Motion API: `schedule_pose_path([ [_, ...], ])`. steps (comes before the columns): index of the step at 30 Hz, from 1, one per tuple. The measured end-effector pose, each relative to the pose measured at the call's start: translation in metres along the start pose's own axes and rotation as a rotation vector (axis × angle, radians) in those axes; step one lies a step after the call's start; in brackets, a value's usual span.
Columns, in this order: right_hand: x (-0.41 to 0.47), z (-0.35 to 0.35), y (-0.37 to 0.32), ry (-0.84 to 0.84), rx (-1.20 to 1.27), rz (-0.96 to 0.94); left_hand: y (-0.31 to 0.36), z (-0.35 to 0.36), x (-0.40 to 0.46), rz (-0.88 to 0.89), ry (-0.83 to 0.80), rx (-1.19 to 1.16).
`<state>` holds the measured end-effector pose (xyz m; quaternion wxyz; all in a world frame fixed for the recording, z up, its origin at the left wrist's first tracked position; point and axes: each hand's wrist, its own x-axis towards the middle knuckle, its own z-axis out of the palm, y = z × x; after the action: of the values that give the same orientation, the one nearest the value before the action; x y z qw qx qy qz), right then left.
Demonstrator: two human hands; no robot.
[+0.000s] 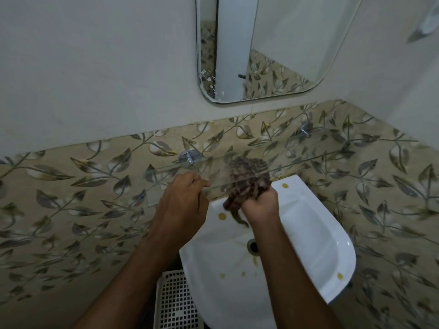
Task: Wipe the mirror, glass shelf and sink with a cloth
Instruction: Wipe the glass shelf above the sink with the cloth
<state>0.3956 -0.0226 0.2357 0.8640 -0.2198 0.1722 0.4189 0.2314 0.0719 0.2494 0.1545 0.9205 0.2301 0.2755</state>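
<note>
We see one mirror (261,43) on the far wall, its lower left corner spotted with white flecks, and below it a band of leaf-patterned tiles (71,186). One white sink (320,245) sits low and right of centre, with six or so yellowish spots on its rim and basin and one drain (253,246) in the middle. One glass shelf (297,160) runs across between mirror and sink, held by two chrome brackets (190,157), one left and one further right. One white perforated basket (174,302) stands near, left of the sink. Both forearms reach up from the near edge. Our left hand (183,200) is curled over the shelf's near edge, thumb and fingers pinching the glass. Our right hand (261,205) is closed in a fist round one dark striped cloth (247,184), which is bunched against the shelf above the sink's far rim, a loose tail hanging below the fist.
</note>
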Motion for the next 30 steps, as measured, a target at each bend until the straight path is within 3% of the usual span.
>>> schedule_pose_path([
  [4, 0.021, 0.023, 0.001, 0.027, -0.058, -0.01, 0.008, 0.008, 0.006, 0.015, 0.01, -0.008],
  [9, 0.003, -0.002, 0.031, -0.144, -0.02, 0.179, 0.025, 0.02, 0.02, 0.035, -0.021, -0.051],
  [11, -0.005, -0.011, 0.019, -0.156, -0.034, 0.162, 0.029, 0.02, 0.023, 0.03, -0.039, -0.06],
  [16, 0.027, -0.005, -0.052, 0.012, 0.029, -0.072, 0.025, 0.03, 0.03, 0.04, -0.022, -0.06],
  [18, 0.035, 0.007, -0.051, 0.09, -0.006, -0.075, 0.028, 0.036, 0.04, 0.056, -0.01, -0.058],
  [22, 0.029, -0.002, -0.023, -0.019, -0.134, -0.003, 0.048, 0.043, 0.058, 0.075, 0.002, -0.04],
  [25, 0.017, -0.013, -0.037, -0.196, -0.228, 0.057, 0.054, 0.045, 0.061, 0.096, -0.04, -0.04],
  [27, 0.026, -0.019, -0.066, -0.128, -0.127, -0.073, 0.052, 0.045, 0.058, 0.099, -0.061, -0.051],
  [30, 0.052, -0.012, -0.117, 0.109, -0.044, -0.284, 0.049, 0.044, 0.054, 0.086, -0.061, -0.048],
])
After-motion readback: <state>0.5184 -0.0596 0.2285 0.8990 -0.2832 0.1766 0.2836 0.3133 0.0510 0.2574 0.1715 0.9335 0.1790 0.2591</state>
